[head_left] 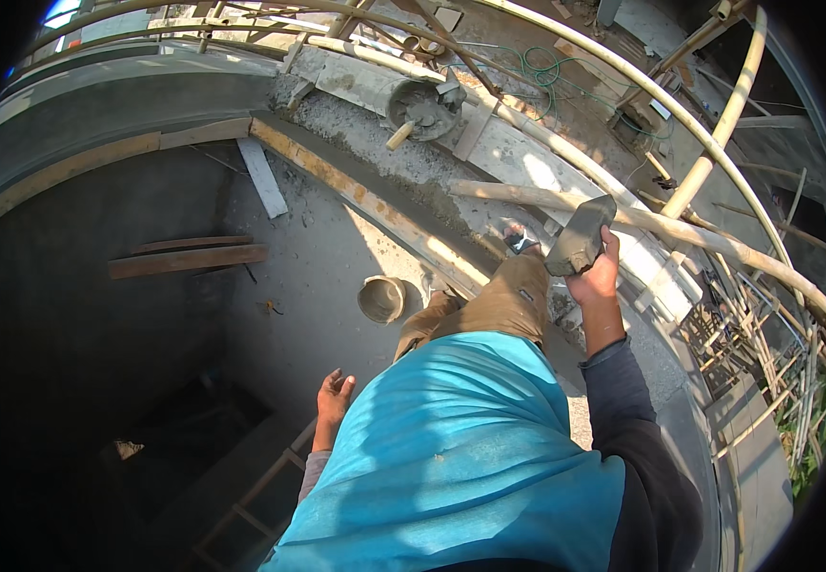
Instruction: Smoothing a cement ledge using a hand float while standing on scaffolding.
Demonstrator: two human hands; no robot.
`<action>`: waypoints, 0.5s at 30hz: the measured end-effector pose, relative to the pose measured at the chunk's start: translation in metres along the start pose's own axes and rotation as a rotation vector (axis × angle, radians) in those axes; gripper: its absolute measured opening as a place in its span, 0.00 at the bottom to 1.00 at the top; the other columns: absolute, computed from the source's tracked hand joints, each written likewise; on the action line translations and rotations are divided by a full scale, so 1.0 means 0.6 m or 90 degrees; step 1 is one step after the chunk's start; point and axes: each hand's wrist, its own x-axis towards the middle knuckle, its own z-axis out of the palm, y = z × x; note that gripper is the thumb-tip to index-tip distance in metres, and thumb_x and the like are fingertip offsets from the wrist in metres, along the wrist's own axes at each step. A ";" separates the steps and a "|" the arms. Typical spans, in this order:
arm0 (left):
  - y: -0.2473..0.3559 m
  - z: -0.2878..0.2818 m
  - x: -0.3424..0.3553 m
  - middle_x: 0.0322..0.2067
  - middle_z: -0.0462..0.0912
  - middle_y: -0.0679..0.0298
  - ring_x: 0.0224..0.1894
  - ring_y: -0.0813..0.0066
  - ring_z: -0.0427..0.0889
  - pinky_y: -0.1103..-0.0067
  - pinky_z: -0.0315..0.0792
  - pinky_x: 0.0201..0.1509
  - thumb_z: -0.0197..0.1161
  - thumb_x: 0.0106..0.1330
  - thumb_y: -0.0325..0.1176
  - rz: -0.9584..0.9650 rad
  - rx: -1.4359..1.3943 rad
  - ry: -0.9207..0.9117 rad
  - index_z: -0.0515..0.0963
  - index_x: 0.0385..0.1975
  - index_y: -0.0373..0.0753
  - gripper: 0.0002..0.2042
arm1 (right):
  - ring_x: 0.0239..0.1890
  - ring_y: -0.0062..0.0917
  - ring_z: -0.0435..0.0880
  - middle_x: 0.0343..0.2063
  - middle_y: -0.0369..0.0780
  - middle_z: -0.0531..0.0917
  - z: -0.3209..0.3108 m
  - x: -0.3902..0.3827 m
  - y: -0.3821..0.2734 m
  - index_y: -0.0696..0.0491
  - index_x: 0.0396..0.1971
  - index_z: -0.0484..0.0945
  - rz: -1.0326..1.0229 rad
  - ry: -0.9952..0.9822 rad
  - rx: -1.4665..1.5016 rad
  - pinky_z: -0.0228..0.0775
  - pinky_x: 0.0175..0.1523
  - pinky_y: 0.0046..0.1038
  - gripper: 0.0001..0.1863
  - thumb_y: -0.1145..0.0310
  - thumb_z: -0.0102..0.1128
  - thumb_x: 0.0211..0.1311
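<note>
My right hand (596, 276) grips a grey, cement-coated block (584, 234), flat-faced with a rough near end, raised to the right of my legs. Whether it has a handle is hidden. My left hand (335, 396) hangs beside my waist, empty, its fingers loosely bent and apart. Past that hand, a small round bucket (381, 300) stands on the grey floor by my leg. Farther ahead, a mortar-crusted bucket (422, 107) holds grey mix, and a wooden handle (400, 133) sticks out over its rim.
A long wooden board (365, 200) edges the wet cement strip (336, 157) ahead. Bamboo poles (622, 212) of scaffolding cross at the right, one close beyond the block. A white board (261, 178) and brown planks (189, 257) lie left. A ladder-like wooden frame (254, 496) stands in shadow lower left.
</note>
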 end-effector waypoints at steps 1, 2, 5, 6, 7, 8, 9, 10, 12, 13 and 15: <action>0.000 -0.001 0.003 0.55 0.74 0.44 0.55 0.59 0.77 0.71 0.71 0.59 0.65 0.64 0.43 0.004 -0.005 0.004 0.64 0.62 0.31 0.31 | 0.45 0.30 0.79 0.41 0.37 0.82 -0.001 0.002 0.001 0.50 0.46 0.76 -0.001 -0.002 0.001 0.68 0.54 0.37 0.24 0.47 0.54 0.58; -0.001 -0.003 0.006 0.54 0.74 0.44 0.55 0.59 0.77 0.71 0.71 0.59 0.65 0.64 0.43 0.008 -0.011 0.007 0.64 0.62 0.32 0.31 | 0.45 0.30 0.79 0.41 0.37 0.81 -0.003 0.008 0.002 0.50 0.47 0.76 -0.007 0.009 0.003 0.68 0.54 0.37 0.24 0.47 0.54 0.58; 0.031 -0.003 -0.015 0.54 0.75 0.46 0.55 0.61 0.77 0.72 0.71 0.58 0.65 0.64 0.39 -0.023 -0.001 0.011 0.65 0.61 0.32 0.29 | 0.46 0.31 0.79 0.42 0.37 0.81 0.006 0.010 0.002 0.50 0.47 0.75 -0.015 0.015 0.012 0.67 0.55 0.37 0.24 0.47 0.54 0.58; 0.014 -0.003 -0.005 0.54 0.75 0.46 0.55 0.61 0.77 0.72 0.71 0.58 0.65 0.64 0.39 -0.022 0.000 0.010 0.65 0.61 0.32 0.29 | 0.46 0.31 0.79 0.42 0.37 0.81 0.011 0.009 0.002 0.50 0.47 0.75 -0.017 0.012 0.017 0.67 0.55 0.37 0.24 0.47 0.55 0.59; -0.017 -0.006 0.005 0.52 0.77 0.48 0.53 0.63 0.78 0.73 0.73 0.56 0.65 0.64 0.35 0.021 0.002 0.029 0.66 0.60 0.32 0.26 | 0.46 0.31 0.79 0.42 0.37 0.81 0.018 0.009 0.002 0.50 0.47 0.75 -0.014 0.010 0.017 0.67 0.55 0.37 0.24 0.47 0.55 0.59; -0.027 -0.007 0.006 0.50 0.78 0.50 0.51 0.65 0.79 0.74 0.74 0.54 0.64 0.65 0.32 0.063 0.006 0.043 0.67 0.59 0.32 0.24 | 0.46 0.31 0.79 0.43 0.37 0.81 0.020 0.008 0.000 0.50 0.47 0.75 -0.012 -0.009 0.024 0.68 0.55 0.37 0.24 0.48 0.55 0.59; -0.036 -0.009 0.009 0.50 0.78 0.50 0.51 0.65 0.79 0.74 0.74 0.54 0.64 0.65 0.32 0.061 0.008 0.041 0.67 0.59 0.32 0.24 | 0.46 0.31 0.79 0.43 0.37 0.81 0.022 0.007 -0.001 0.51 0.48 0.75 -0.010 -0.027 0.031 0.68 0.55 0.37 0.24 0.48 0.55 0.59; -0.031 -0.010 0.011 0.49 0.80 0.52 0.48 0.67 0.81 0.76 0.75 0.52 0.62 0.65 0.29 0.015 -0.059 0.070 0.69 0.57 0.32 0.21 | 0.46 0.31 0.79 0.43 0.37 0.81 0.022 0.008 -0.003 0.51 0.48 0.75 -0.011 -0.022 0.031 0.68 0.55 0.37 0.24 0.48 0.55 0.59; -0.023 -0.011 0.012 0.47 0.81 0.55 0.45 0.69 0.82 0.78 0.77 0.49 0.61 0.65 0.26 -0.034 -0.121 0.097 0.71 0.55 0.31 0.18 | 0.46 0.31 0.79 0.43 0.37 0.81 0.019 0.012 -0.007 0.52 0.48 0.75 -0.018 -0.026 0.044 0.68 0.55 0.36 0.24 0.49 0.54 0.60; -0.020 -0.012 0.013 0.46 0.82 0.56 0.42 0.71 0.83 0.79 0.77 0.46 0.60 0.65 0.25 -0.027 -0.122 0.120 0.72 0.52 0.31 0.16 | 0.46 0.31 0.79 0.43 0.38 0.81 0.016 0.015 -0.009 0.52 0.48 0.75 -0.015 -0.051 0.057 0.69 0.55 0.36 0.23 0.51 0.54 0.60; -0.022 -0.013 0.011 0.44 0.83 0.57 0.39 0.73 0.83 0.79 0.78 0.43 0.59 0.65 0.25 -0.022 -0.119 0.142 0.74 0.49 0.30 0.13 | 0.45 0.31 0.80 0.42 0.38 0.81 0.007 0.021 -0.013 0.53 0.47 0.75 -0.021 -0.044 0.061 0.70 0.54 0.36 0.23 0.51 0.54 0.60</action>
